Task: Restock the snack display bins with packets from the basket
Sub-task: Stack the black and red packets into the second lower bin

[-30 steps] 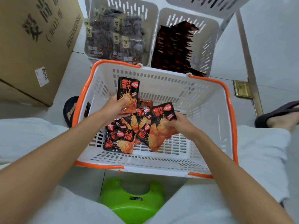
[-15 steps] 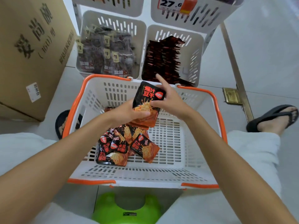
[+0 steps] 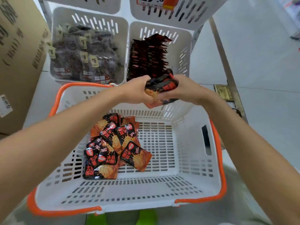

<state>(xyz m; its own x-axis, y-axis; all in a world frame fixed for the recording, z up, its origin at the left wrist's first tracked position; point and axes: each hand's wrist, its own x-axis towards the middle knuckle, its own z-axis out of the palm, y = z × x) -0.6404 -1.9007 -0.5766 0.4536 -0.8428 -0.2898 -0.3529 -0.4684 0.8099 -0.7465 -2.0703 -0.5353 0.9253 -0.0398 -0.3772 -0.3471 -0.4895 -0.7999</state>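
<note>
Head view, tally?
— One white basket [image 3: 191, 159] with orange rim, lower centre. Up top, four more in white: lower left bin [image 3: 90, 18] full of clear-wrapped packs [image 3: 84, 57], lower right bin [image 3: 183, 51] holding a row of dark packets [image 3: 149, 57], two upper bins [image 3: 186, 13] cut off by the frame edge. Roughly eight loose packets [image 3: 113, 148] heaped at basket's left; overlapping, so no firm count.
— And the grips?
— Left grip [image 3: 136, 91] and right grip [image 3: 186, 91] both curled round one small stack of packets [image 3: 162, 86], number unclear, above the basket's far rim, at the lower right bin's near edge.
— Changed from half a second ago?
— Stack carried up-frame from mid-basket; heap lying as before.
</note>
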